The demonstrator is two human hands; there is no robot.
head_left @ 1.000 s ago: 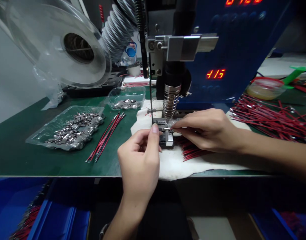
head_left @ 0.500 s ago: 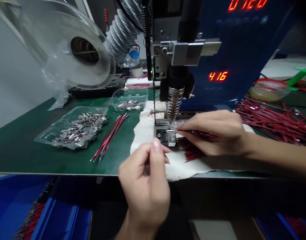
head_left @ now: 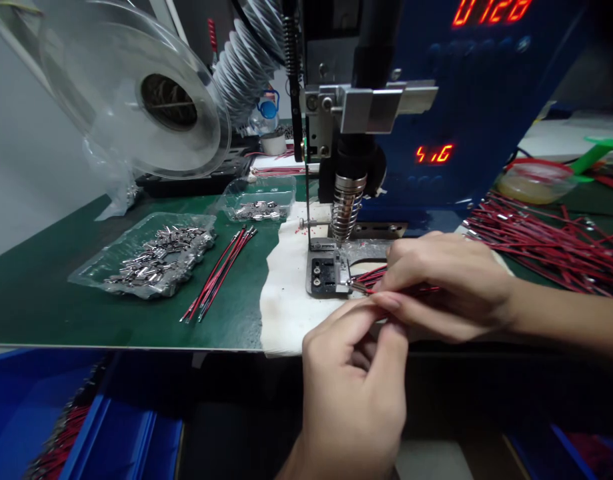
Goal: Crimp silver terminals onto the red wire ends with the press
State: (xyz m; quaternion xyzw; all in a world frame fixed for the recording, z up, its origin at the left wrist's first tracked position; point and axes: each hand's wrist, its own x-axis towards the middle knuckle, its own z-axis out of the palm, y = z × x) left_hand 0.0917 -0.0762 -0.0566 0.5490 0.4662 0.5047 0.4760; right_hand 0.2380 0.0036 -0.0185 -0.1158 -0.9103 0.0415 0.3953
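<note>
My right hand (head_left: 446,287) is closed beside the machine, its fingertips pinched on a thin red wire (head_left: 370,291). A small metal end piece on that wire points left, close to the black and metal fixture (head_left: 331,275) under the spring-wrapped soldering head (head_left: 348,200). In front of it my left hand (head_left: 356,373) is also closed, thumb and fingers pinched and touching the right fingertips. Whatever sits between the left fingertips is hidden. Behind the hands, several red and black wires (head_left: 369,275) lie on the white cloth (head_left: 286,307).
To the left are a clear tray (head_left: 81,277) of metal parts, a smaller clear tray (head_left: 289,193) and a bundle of wires (head_left: 221,273). A red wire pile (head_left: 546,247) lies right. The blue machine (head_left: 426,193) rises behind; blue bins (head_left: 116,433) sit below the table edge.
My left hand has moved right and met the right hand. The right hand has come slightly nearer and lower, away from the soldering head. The fixture is now less covered.
</note>
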